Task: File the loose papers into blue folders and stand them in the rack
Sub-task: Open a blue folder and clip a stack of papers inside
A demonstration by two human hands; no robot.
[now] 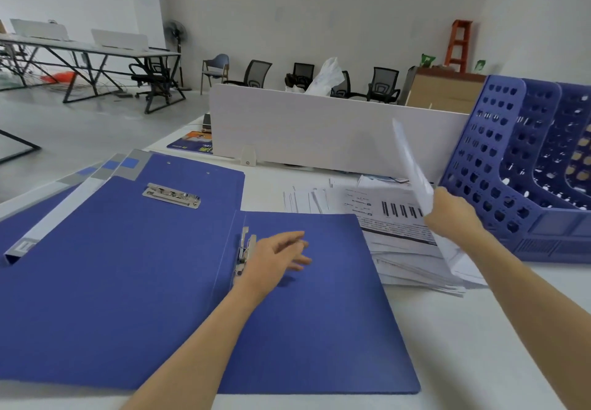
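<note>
- The left hand is loosely spread with relaxed fingers over the open blue folder, just right of its metal spring clip. Whether the palm touches the cover is hard to tell.
- The right hand pinches a blurred white sheet, raised on edge above it.
- A pile of loose papers lies beneath that hand.
- The blue file rack stands just right of the right hand.
- More blue folders lie beyond the left hand.

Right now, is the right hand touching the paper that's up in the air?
Touching. The head view shows the right hand pinching the bottom of the raised sheet, which stands above the paper pile.
</note>
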